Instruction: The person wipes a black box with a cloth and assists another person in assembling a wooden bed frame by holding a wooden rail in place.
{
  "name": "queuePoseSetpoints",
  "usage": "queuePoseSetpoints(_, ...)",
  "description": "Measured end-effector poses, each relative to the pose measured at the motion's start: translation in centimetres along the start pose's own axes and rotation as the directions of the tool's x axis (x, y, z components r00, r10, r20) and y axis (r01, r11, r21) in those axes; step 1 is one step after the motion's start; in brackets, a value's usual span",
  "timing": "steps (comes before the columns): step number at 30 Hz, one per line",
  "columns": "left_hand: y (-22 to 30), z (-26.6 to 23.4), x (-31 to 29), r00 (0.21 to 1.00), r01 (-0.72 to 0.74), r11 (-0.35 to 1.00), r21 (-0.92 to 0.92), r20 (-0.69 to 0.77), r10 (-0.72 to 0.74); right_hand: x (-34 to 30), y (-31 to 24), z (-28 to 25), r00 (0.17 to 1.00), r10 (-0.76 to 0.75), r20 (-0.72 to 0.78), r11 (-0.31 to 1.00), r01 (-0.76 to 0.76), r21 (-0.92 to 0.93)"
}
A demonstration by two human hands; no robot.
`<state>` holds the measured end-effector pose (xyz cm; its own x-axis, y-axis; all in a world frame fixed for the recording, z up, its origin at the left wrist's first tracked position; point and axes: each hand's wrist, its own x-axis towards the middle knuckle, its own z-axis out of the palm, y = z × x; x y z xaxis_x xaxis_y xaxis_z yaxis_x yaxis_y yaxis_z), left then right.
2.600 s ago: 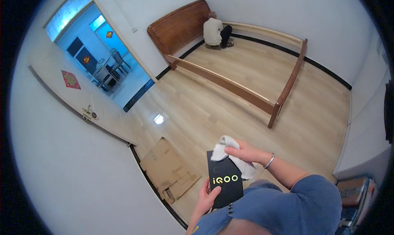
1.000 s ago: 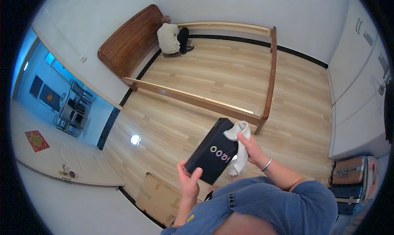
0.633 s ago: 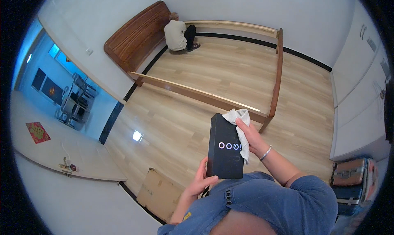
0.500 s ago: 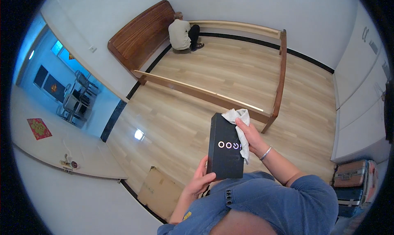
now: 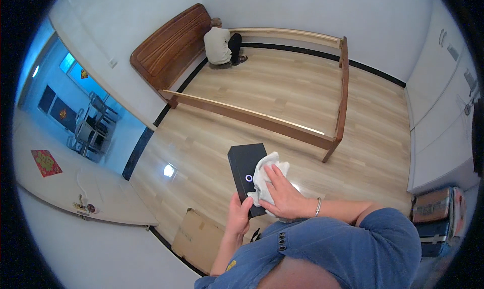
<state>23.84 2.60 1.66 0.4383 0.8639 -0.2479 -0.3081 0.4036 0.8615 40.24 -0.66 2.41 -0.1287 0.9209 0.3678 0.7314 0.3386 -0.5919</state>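
A flat black box (image 5: 241, 162) with pale lettering is tilted in front of my chest. My left hand (image 5: 239, 215) is closed round its lower left edge, thumb on the front face. Over the right half of the box lies a crumpled white cloth (image 5: 261, 174). My right hand (image 5: 288, 197), with a silvery bracelet at the wrist, holds that cloth pressed against the face. The cloth and hand hide most of the lettering.
A wooden bed frame (image 5: 242, 115) without a mattress stands ahead, and a person (image 5: 218, 46) squats inside it by the headboard (image 5: 174, 44). Flattened cardboard (image 5: 197, 238) lies at lower left near a door (image 5: 91, 188). White cabinets (image 5: 438, 102) and suitcases (image 5: 432, 206) are at right.
My right hand and the cloth have moved from the box's upper right edge down and left across its face. The box has shifted left and tilted the other way.
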Motion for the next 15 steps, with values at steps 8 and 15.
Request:
queuePoseSetpoints(8,0.1,-1.2,-0.3,0.987,0.080,0.983,0.163,0.126,-0.101,2.2,0.4,-1.8,0.972,-0.204,0.113,0.973,0.215,-0.086)
queuePoseSetpoints(15,-0.2,0.2,-1.2,0.919,0.234,0.877,0.419,0.199,-0.340,3.3,0.7,-2.5,0.998,0.067,-0.018,0.983,-0.069,-0.169)
